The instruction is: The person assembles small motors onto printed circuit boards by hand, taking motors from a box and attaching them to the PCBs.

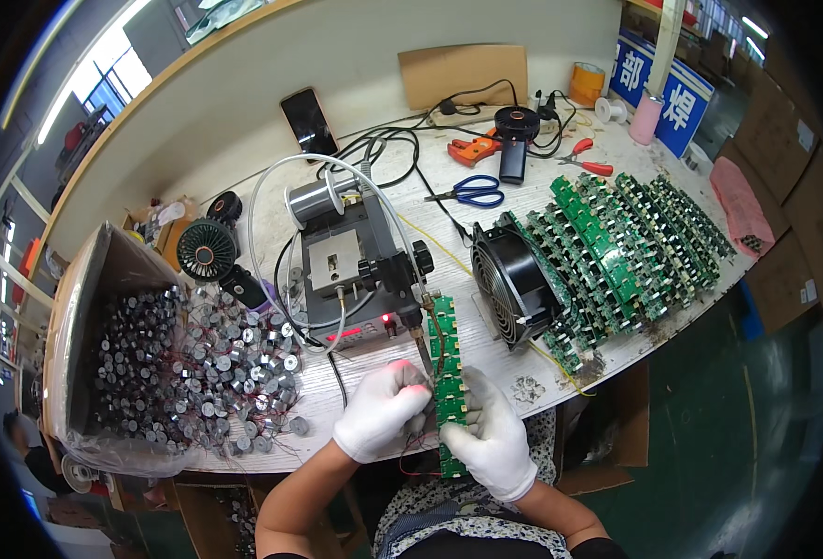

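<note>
My right hand (493,438), in a white glove, grips the long green circuit board strip (450,401) by its near part, with the thumb on top. The board stands lengthwise away from me, its far end beside the soldering station (346,279). The gloved left hand (384,410) is closed in a pinch at the board's left edge; what its fingers hold is hidden. Thin red wires (413,473) hang below the hands. Just above the left fingertips, the soldering iron (419,340) points down at the board, a bent metal tube (438,335) beside it.
Many small motors (234,373) spill from a plastic-lined box (76,354) at left. A black fan (514,284) and rows of green boards (617,252) stand at right. Farther back lie blue scissors (472,191), red-handled cutters (587,160), a phone (309,123) and cables.
</note>
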`<state>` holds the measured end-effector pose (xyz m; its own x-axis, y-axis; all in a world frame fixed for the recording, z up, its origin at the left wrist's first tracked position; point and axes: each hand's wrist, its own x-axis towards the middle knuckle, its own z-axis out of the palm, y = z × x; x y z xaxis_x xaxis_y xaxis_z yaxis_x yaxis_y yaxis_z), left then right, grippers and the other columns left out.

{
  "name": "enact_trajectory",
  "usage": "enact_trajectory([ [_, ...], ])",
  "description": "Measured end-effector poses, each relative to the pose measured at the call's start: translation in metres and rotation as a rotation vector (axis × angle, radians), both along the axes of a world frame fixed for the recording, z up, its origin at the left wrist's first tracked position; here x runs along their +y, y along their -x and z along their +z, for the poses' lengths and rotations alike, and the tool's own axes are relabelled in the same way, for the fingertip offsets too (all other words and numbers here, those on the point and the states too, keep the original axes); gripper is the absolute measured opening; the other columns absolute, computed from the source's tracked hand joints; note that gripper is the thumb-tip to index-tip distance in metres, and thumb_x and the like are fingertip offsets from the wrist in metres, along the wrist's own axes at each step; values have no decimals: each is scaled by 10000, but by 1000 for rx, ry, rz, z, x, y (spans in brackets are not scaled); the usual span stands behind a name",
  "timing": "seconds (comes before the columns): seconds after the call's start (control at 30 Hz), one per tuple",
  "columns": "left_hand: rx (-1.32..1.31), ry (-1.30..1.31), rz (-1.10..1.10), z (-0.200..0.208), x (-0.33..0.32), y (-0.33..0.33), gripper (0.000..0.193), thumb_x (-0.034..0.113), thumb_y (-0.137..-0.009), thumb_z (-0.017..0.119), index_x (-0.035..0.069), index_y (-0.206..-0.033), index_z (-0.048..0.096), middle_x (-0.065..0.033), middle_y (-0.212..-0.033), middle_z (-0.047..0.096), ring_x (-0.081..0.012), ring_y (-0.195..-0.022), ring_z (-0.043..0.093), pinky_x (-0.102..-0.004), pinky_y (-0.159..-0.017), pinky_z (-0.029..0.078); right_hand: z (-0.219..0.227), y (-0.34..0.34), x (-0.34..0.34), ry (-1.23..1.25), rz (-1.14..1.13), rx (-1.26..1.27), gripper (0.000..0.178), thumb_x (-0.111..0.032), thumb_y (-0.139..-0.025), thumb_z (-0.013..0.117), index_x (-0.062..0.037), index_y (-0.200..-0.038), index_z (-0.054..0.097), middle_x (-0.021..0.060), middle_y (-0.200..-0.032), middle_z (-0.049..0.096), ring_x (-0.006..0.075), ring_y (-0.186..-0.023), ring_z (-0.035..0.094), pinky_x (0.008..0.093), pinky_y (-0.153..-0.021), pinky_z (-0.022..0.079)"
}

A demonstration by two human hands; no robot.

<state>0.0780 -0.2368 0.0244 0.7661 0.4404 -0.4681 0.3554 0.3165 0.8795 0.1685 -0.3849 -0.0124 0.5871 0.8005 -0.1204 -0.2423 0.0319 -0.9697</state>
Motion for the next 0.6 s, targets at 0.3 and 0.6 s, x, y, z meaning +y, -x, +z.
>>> enact_trajectory([
  [0.3,-103,-1,109,-15,-7,4,130,94,-860,571,-27,-904,551,-42,-672,572,-88,-532,507,-254,-481,414,1,-1,1,-26,-4,39,689,28,-784,632,65,-1415,358,91,-967,624,79,-748,616,211,-646,516],
  [0.6,-118,6,182,-9,-12,1,113,93,-848,571,-17,-867,550,-36,-623,562,-92,-484,486,-248,-449,388,3,1,-1,-17,-12,-23,687,3,-778,660,70,-1401,378,106,-976,618,94,-742,613,221,-638,514],
])
